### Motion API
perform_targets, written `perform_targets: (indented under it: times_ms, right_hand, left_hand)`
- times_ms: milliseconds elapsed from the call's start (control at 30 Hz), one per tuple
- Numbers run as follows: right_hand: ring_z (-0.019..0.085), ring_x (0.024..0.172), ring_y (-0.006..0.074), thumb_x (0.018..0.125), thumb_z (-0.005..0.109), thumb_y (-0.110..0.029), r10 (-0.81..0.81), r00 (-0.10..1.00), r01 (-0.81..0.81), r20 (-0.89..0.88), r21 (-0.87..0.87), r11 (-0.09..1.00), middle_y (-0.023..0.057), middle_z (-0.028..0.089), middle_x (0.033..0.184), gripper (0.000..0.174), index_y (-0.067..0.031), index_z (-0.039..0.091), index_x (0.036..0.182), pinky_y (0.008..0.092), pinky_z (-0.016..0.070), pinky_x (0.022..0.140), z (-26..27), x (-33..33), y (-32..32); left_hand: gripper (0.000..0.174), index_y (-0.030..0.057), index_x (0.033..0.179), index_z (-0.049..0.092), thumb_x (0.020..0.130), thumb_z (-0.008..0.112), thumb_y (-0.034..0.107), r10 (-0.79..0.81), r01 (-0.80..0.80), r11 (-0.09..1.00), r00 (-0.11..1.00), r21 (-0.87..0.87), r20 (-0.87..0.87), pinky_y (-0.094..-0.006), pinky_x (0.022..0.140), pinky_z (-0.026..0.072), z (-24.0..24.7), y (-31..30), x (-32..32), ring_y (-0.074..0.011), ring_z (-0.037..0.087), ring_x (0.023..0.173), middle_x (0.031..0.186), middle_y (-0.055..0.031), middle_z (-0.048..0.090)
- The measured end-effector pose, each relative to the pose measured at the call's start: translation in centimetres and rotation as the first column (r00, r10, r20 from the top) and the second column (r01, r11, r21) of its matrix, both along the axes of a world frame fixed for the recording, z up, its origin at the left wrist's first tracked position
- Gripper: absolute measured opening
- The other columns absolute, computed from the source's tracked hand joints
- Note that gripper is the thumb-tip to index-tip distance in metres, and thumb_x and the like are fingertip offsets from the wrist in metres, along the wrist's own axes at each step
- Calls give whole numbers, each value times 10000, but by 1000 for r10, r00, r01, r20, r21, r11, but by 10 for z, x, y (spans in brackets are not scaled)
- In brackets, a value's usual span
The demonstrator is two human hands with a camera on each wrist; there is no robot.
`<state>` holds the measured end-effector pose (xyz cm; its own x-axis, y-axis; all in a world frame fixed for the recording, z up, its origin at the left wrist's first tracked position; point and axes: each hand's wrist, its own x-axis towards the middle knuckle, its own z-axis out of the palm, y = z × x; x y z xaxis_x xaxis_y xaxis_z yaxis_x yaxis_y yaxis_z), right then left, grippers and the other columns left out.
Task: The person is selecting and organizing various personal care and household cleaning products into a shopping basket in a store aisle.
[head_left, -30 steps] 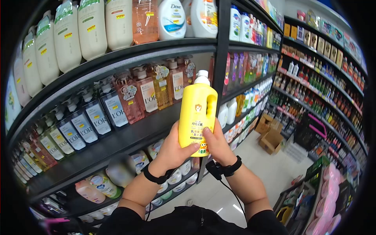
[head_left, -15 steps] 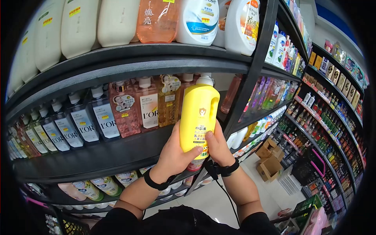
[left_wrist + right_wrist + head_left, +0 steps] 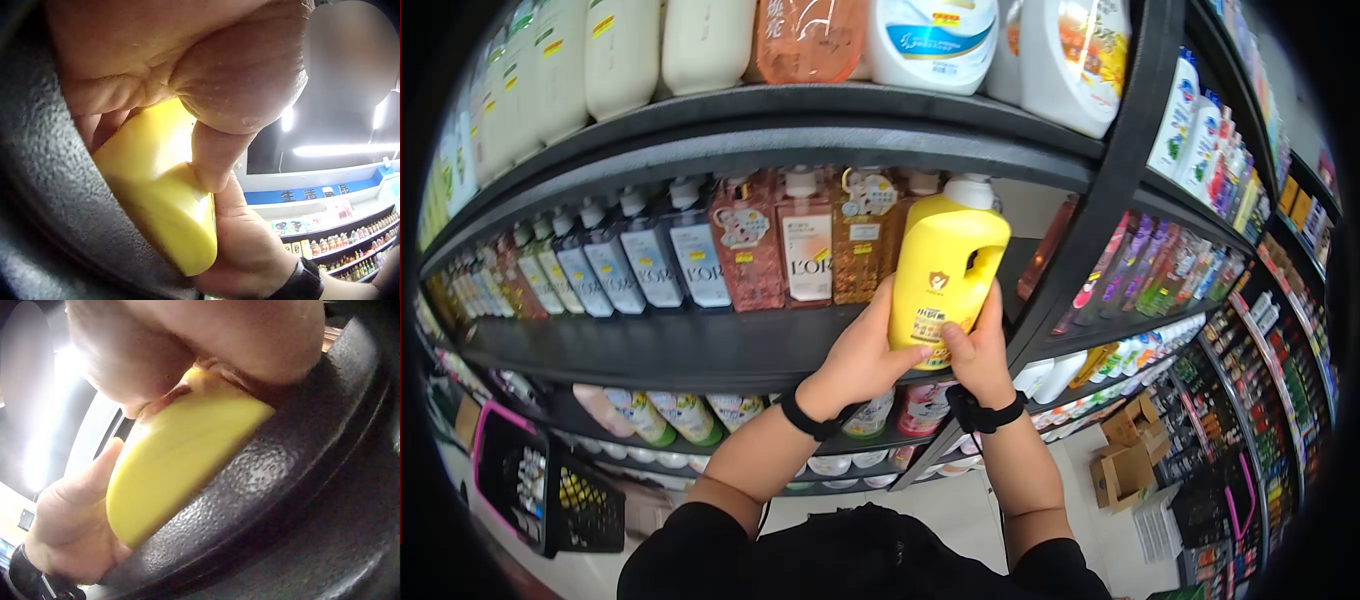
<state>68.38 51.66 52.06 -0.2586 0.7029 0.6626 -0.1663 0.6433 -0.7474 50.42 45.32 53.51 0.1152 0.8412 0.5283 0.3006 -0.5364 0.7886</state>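
A yellow bottle (image 3: 945,280) with a white cap and a side handle is held between both hands, cap end up and leaning slightly right, in front of the middle shelf. The left hand (image 3: 865,345) grips its lower left side, thumb across the front label. Around the lower right side, the right hand (image 3: 982,350) grips it, thumb on the label. In the left wrist view the bottle's base (image 3: 181,231) shows between both hands; the right wrist view shows the base (image 3: 169,469) close above the dark shelf edge (image 3: 262,469). Fingers behind the bottle are mostly hidden.
Pump bottles (image 3: 700,260) stand in a row left of the yellow bottle. Large bottles (image 3: 935,45) fill the shelf above. A dark upright post (image 3: 1090,220) is at the right. Below are more bottles (image 3: 640,415), a black basket (image 3: 580,500) and cardboard boxes (image 3: 1122,475).
The view has turned, and both hands with the yellow bottle have moved nearer the middle shelf, rightward in the picture. The black basket at lower left now shows more fully.
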Motion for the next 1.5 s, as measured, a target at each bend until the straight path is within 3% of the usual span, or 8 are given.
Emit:
perform_targets:
  times_ms: [133, 233, 433, 800, 1167, 1233, 1367, 1500]
  right_hand:
    - [534, 1273, 262, 867, 664, -30, -46, 999, 46, 22, -20, 999, 187, 507, 1411, 823, -4, 215, 1556, 377, 428, 1081, -2, 8, 0]
    - [499, 1308, 259, 895, 624, 10, -48, 999, 47, 18, 15, 999, 193, 468, 1447, 794, 11, 196, 1564, 374, 398, 1110, -8, 12, 5]
    - [483, 1312, 253, 948, 554, 10, -44, 998, 42, -37, -33, 999, 184, 422, 1473, 711, 22, 196, 1562, 374, 383, 1117, -6, 9, 0]
    - [488, 1327, 323, 934, 664, -109, -100, 993, 101, -57, 8, 995, 253, 451, 1449, 754, 58, 244, 1536, 399, 380, 1113, -15, 18, 10]
    - [473, 1344, 379, 953, 644, -159, -175, 983, 177, -52, 44, 983, 295, 462, 1432, 741, 97, 244, 1523, 436, 358, 1131, -16, 15, 9]
    - [412, 1392, 372, 950, 634, -155, -362, 932, 357, 16, 130, 925, 295, 410, 1479, 713, 101, 277, 1512, 450, 324, 1153, -23, 14, 4]
    - [295, 1470, 377, 940, 603, -64, -390, 914, 406, -114, 190, 894, 266, 306, 1558, 694, 75, 259, 1527, 466, 213, 1224, -51, 5, -47]
    - [363, 1428, 357, 912, 609, 6, -244, 968, 238, 56, 90, 967, 209, 289, 1552, 656, 54, 308, 1493, 491, 287, 1194, -148, -15, -114]
  left_hand:
    - [910, 55, 1551, 256, 814, 786, 120, 102, -108, 990, 992, -85, -77, -402, 1046, 463, 5, 1, 10, -358, 564, 1288, 1396, -221, 545]
    - [893, 21, 1501, 260, 804, 796, 181, 193, -182, 979, 974, 94, -121, -473, 962, 506, -4, 8, 17, -459, 583, 1201, 1318, -283, 570]
    - [940, 8, 1508, 241, 809, 801, 294, 263, -295, 952, 928, -88, -265, -492, 897, 526, 8, 1, 26, -462, 629, 1099, 1211, -302, 627]
    - [985, 137, 1558, 226, 799, 806, 375, 377, -399, 917, 863, 4, -337, -517, 814, 538, -5, 14, 33, -467, 671, 973, 1060, -275, 693]
    - [864, 101, 1496, 306, 840, 764, 428, 436, -464, 885, 793, 42, -426, -517, 823, 537, -1, 7, 42, -451, 679, 962, 1037, -250, 708]
    - [815, 37, 1429, 343, 842, 761, 418, 386, -419, 908, 812, 24, -439, -513, 874, 519, 0, 2, 38, -437, 668, 1017, 1078, -245, 701]
    - [741, -2, 1393, 472, 798, 791, 301, 571, -387, 776, 766, 499, -294, -491, 1049, 434, -39, -48, 24, -395, 547, 1259, 1345, -225, 579]
    - [592, 27, 1349, 528, 830, 733, 225, 483, -380, 870, 785, 314, -387, -494, 1020, 449, -140, -169, -24, -398, 566, 1216, 1294, -203, 596]
